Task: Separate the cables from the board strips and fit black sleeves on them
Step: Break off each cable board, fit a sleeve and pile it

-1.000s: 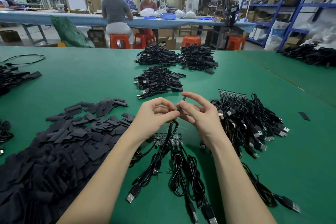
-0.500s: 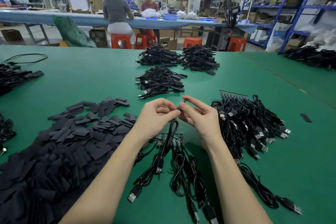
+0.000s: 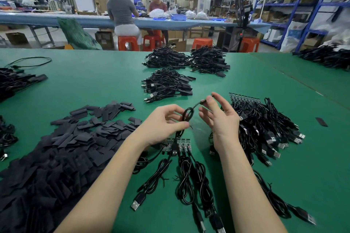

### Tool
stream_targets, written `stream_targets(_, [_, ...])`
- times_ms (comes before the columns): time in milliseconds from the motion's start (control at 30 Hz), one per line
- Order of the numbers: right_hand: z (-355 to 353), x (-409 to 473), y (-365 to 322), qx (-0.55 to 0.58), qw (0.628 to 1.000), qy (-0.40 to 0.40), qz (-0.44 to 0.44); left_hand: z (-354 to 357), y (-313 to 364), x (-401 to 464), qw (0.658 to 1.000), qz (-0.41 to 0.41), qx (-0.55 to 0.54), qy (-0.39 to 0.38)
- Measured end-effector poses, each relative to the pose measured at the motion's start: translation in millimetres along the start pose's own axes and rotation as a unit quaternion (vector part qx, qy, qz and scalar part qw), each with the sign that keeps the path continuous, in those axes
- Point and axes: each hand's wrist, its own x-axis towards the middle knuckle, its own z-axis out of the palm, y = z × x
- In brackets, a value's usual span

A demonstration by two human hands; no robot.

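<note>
Since the earlier frame, our hands have parted and the cable (image 3: 187, 114) now bows into a loop between them. Risk: the small end piece could slip from our right hand (image 3: 219, 117), because only thumb and fingertip pinch it while the other fingers stand spread. Our left hand (image 3: 166, 121) pinches the cable just above the board strip (image 3: 176, 144); black sleeves (image 3: 79, 138) lie left of it
</note>
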Motion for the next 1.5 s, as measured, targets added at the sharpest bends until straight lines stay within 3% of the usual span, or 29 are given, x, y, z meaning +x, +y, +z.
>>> stream_targets(167, [-3,3,2,-0.143,0.989,-0.018,0.014,-17,8,21,0.982,0.074,0.065,0.163])
stream_targets(233, [-3,2,7,-0.203,0.979,-0.032,0.009,-22,13,46,0.961,0.094,0.164,0.201])
stream_targets(367, [-2,3,11,-0.258,0.964,-0.065,-0.001,-25,13,101,0.903,0.069,0.39,0.167])
stream_targets(467, [-4,4,13,-0.297,0.951,-0.087,-0.007,-26,-2,123,0.82,0.039,0.56,0.114])
stream_targets(533, [-5,4,15,-0.315,0.944,-0.099,-0.009,-27,-12,130,0.8,0.01,0.592,0.095])
stream_targets(633, [-6,5,16,-0.336,0.935,-0.111,-0.011,-28,-22,134,0.828,-0.025,0.557,0.065])
stream_targets(800, [-8,6,16,-0.395,0.909,-0.13,-0.029,-29,-22,126,0.876,-0.034,0.474,0.083])
stream_targets(967, [-5,4,10,-0.483,0.859,-0.164,-0.034,-18,-15,83,0.938,-0.014,0.315,0.144])
stream_targets(1100, [-5,3,-10,-0.625,0.748,-0.222,-0.006,-2,-11,33,0.963,0.009,0.22,0.156])
stream_targets(1233, [0,-3,-21,-0.715,0.638,-0.28,0.057,7,-12,3,0.976,-0.016,0.211,0.059])
stream_targets(1333, [0,-5,-19,-0.698,0.654,-0.283,0.072,5,-10,-2,0.976,-0.018,0.215,0.001])
stream_targets(1433, [-4,-5,-22,-0.612,0.736,-0.274,0.094,-5,-9,-3,0.977,-0.03,0.207,-0.029])
stream_targets(1500, [-10,-4,-22,-0.531,0.796,-0.269,0.116,-13,-9,-5,0.988,-0.053,0.133,-0.054])
